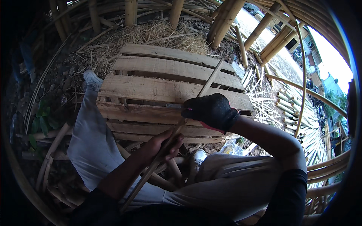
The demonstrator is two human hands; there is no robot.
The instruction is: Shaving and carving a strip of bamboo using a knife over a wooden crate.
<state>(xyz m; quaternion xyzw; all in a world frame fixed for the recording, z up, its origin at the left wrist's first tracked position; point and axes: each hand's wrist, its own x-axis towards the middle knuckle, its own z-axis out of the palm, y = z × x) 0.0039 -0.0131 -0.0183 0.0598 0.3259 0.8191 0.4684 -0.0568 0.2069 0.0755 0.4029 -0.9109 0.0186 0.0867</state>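
A long, thin bamboo strip (211, 79) slants from my lap up across a wooden pallet (151, 84). My bare left hand (163, 145) is wrapped round the strip just in front of the pallet's near edge. Higher along the strip, my right hand (211, 111), in a dark glove with a red cuff edge, is closed around a small knife. The short grey blade (173, 106) juts out to the left of the glove, over the pallet's near side. Most of the knife's handle is hidden in the glove, and the glove covers part of the strip.
My legs (96, 139) straddle the near side of the pallet. Dry shavings (158, 32) are heaped behind it, among upright bamboo posts (225, 22). At the right lie stacked bamboo poles (288, 103); more poles (51, 154) lie at the left.
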